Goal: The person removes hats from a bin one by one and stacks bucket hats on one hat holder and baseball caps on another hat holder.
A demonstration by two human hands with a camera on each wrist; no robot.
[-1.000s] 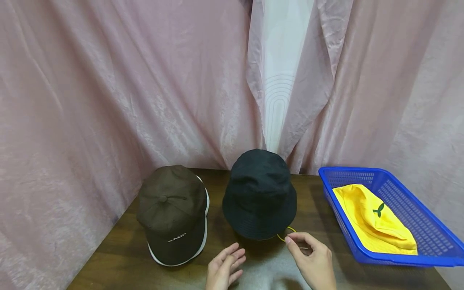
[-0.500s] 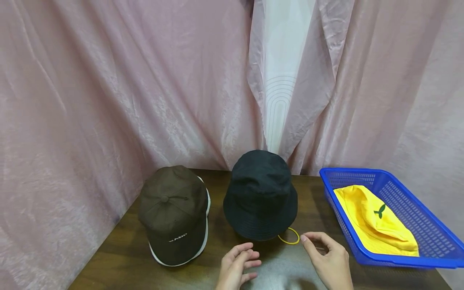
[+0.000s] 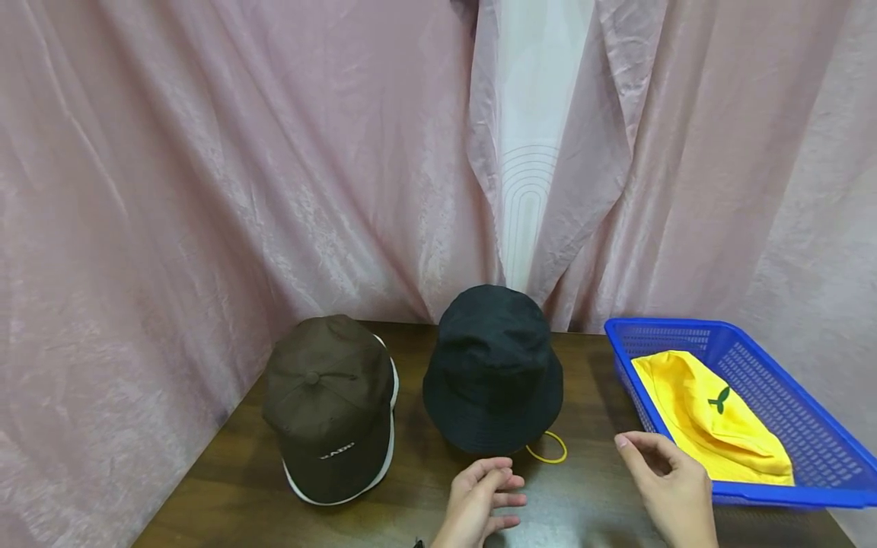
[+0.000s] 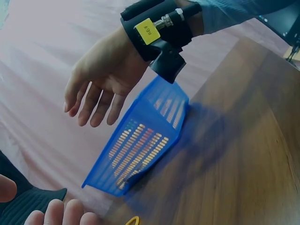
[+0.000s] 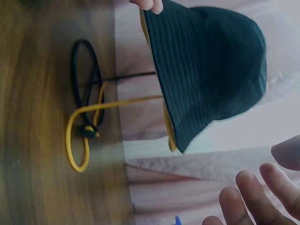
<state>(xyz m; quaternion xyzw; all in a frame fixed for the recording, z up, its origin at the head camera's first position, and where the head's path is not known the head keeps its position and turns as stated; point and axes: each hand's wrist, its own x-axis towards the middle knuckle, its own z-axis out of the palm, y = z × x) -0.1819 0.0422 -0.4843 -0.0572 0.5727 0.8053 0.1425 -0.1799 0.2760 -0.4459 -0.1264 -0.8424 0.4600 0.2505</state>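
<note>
My right hand hangs over the table near its front edge with the fingers loosely bent and nothing in them; the left wrist view shows it from the palm side, fingers spread and relaxed. My left hand is just as slack, fingers lightly curled, gripping nothing, its fingertips pointing up toward the brim of the black bucket hat.

The hat's yellow cord lies as a loop on the wood, poking out from under the brim at its front right. I see it between my two hands and slightly ahead of them: close to the left fingertips, a bit farther from the right index finger, touching neither. In the right wrist view the cord runs out from beneath the hat with a dark loop knotted to it beside the yellow one.

The hat sits upright mid-table, near the back edge against the pink curtain. To its left, close but apart, lies a brown cap with a white-trimmed peak facing me. To the right stands a blue basket holding a yellow hat; my right hand is just beside its near left corner. Bare wooden table lies between the bucket hat and the basket, and along the front under both hands.
</note>
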